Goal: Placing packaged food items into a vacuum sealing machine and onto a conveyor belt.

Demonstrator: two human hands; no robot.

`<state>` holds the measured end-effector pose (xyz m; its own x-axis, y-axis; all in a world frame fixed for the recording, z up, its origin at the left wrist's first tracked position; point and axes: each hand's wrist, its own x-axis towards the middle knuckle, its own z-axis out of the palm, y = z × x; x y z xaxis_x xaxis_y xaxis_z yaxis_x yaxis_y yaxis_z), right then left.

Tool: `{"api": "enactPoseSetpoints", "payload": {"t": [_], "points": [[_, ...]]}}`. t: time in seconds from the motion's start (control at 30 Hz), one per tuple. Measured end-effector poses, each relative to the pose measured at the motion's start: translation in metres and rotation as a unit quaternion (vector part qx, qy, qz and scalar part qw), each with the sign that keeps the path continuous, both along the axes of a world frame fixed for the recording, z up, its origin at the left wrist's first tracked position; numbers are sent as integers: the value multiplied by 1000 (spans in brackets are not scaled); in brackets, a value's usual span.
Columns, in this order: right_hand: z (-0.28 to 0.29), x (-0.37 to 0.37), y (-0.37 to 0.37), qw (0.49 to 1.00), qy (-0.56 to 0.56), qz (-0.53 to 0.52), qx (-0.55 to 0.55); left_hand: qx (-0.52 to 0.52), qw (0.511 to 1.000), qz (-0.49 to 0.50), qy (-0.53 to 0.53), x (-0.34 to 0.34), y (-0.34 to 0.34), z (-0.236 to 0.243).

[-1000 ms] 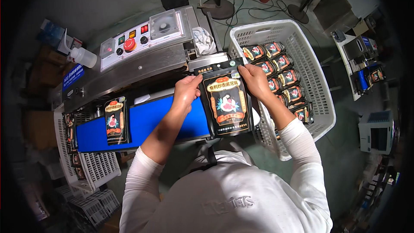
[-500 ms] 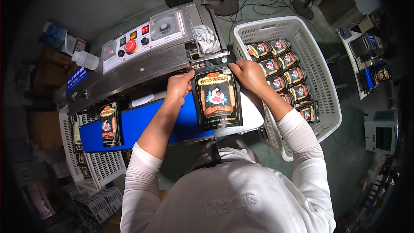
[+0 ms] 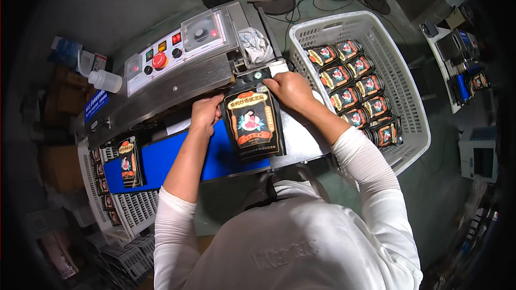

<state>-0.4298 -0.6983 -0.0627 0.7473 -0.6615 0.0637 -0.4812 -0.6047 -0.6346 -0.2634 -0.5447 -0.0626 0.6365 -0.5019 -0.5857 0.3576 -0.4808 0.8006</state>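
Observation:
A black stand-up pouch point(image 3: 251, 123) with a gold and red label hangs between my two hands, upright, its top edge at the right end of a steel sealing machine point(image 3: 177, 88). My left hand point(image 3: 206, 113) pinches its upper left edge. At the upper right corner, my right hand point(image 3: 293, 90) grips it with the thumb along the top. Below the pouch runs the machine's blue conveyor belt point(image 3: 177, 156), which ends at a pale metal plate point(image 3: 301, 142). Another black pouch point(image 3: 128, 164) stands on the belt's far left end.
A white basket point(image 3: 411, 129) on the right holds rows of pouches. Another white basket point(image 3: 137, 209) sits under the belt's left end. A red button point(image 3: 159, 60) tops the control panel. A white plastic bottle point(image 3: 105, 81) and a crumpled cloth point(image 3: 255, 44) rest on the machine.
Both hands have shifted left with the pouch, whose top is now at the machine's right end. The pouch on the belt has moved slightly left relative to the machine.

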Motion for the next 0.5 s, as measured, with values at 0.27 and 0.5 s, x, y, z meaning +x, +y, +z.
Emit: {"api": "enactPoseSetpoints", "payload": {"t": [0.27,0.5], "points": [[-5,17,14,999,-15,11,34,-13,1000,11,-6,25,20,-7],[3,-24,0,985,-159,-40,58,-14,999,32,-26,47,55,-5]]}}
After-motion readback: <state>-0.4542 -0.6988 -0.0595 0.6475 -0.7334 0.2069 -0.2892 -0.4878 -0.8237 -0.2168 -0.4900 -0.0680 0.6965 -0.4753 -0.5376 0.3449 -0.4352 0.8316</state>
